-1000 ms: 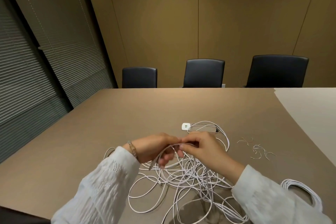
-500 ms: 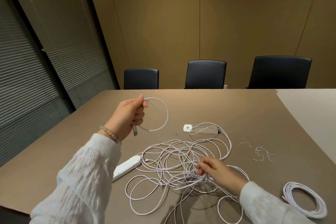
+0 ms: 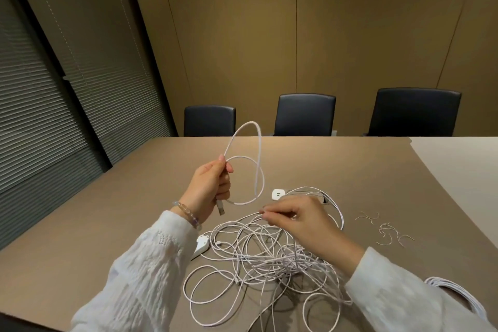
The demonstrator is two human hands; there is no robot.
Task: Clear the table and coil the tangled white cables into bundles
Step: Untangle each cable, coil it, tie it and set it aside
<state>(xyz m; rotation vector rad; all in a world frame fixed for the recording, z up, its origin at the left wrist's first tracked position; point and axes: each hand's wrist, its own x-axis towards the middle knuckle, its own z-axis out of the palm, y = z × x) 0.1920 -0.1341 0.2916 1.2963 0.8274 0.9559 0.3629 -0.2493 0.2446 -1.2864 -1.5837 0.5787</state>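
A tangle of thin white cables [image 3: 258,259] lies on the brown table [image 3: 107,224] in front of me. My left hand [image 3: 210,186] is raised above the table and grips one white cable, which forms two loops [image 3: 256,167] above and beside the fist; its USB plug [image 3: 220,207] hangs below the hand. My right hand [image 3: 296,219] hovers over the far side of the tangle and pinches a strand of the same cable between thumb and fingertips.
A white charger block [image 3: 278,194] sits beyond the tangle, a white power strip [image 3: 200,246] shows beside my left sleeve. A coiled white bundle [image 3: 458,296] lies at the right. Several wire ties [image 3: 388,232] are scattered to the right. Three black chairs [image 3: 304,114] line the far edge.
My left hand has added a second loop to the cable it holds and moved right. My right hand has lifted from the tangle's near side and now pinches a strand farther away.
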